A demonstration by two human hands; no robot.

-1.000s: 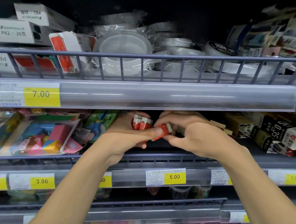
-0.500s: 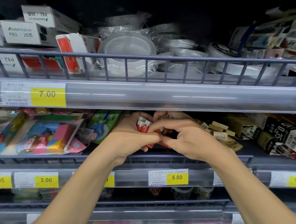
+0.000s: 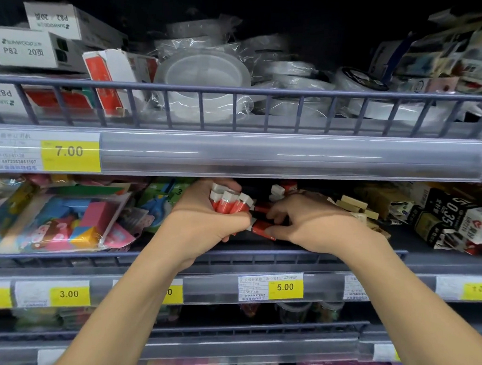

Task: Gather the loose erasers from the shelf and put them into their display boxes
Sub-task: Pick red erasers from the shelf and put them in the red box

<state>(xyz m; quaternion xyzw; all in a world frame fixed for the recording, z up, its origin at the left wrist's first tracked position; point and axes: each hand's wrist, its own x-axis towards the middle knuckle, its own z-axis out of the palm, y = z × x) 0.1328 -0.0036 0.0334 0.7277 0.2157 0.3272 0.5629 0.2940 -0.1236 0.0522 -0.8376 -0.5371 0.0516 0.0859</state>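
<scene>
Shelf (image 3: 427, 258) | right hand (image 3: 313, 223) moved off bundle, pinching eraser (image 3: 262, 228)

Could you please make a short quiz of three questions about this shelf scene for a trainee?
1. True or false: the left hand grips a bunch of red erasers.
2. Which price tag sits just below the hands: A) 7.00 B) 5.00 C) 3.00?
3. What does the right hand pinch?

Key: 1 true; 2 B; 3 a red eraser lying on the shelf.
</scene>
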